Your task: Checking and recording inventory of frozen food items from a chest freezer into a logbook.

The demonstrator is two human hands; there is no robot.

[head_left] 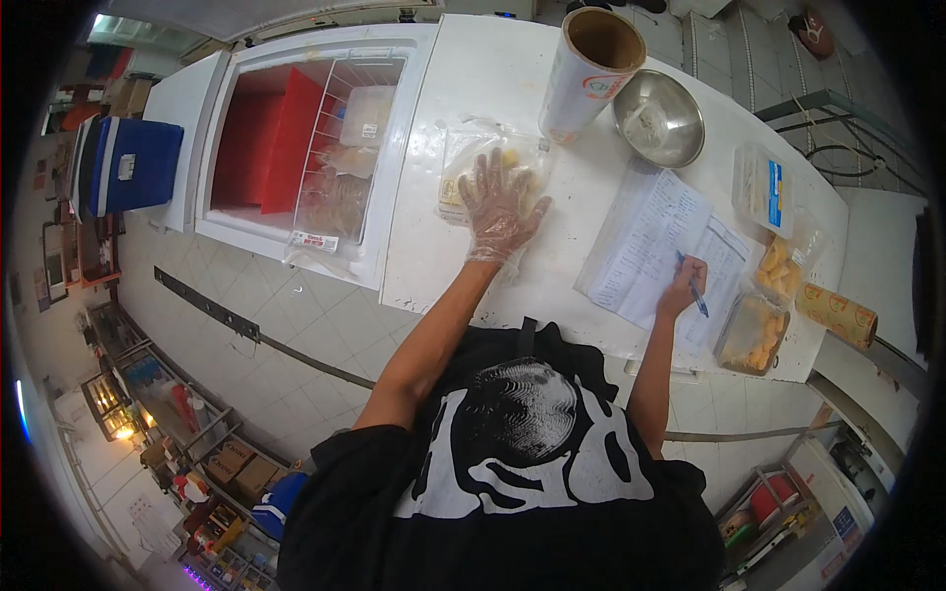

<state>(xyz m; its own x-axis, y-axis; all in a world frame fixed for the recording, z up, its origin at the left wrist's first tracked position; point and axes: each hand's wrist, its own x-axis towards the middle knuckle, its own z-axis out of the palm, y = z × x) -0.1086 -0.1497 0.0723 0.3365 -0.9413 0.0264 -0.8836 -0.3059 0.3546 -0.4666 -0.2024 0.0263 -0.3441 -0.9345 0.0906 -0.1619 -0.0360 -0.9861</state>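
Observation:
My left hand [501, 209], in a clear plastic glove, lies with its fingers spread on a clear plastic-wrapped package [450, 189] with pale yellow contents. What exactly is inside is hidden by the hand and the wrapping. My bare right hand [678, 290] is closed round a blue pen [700, 302]. The pen lies over handwritten paper sheets [645, 241], spread on the white worktop [552, 256] to the right of the package. I cannot tell whether its tip touches the paper.
Behind the sheets stand a large cardboard-core roll [576, 84] and a metal bowl [680, 108]. To the right are a clear container [759, 192], tubs of yellow-orange pieces [754, 333] and a yellow printed roll [838, 313]. An open chest freezer [419, 79] and blue cooler [148, 163] stand left.

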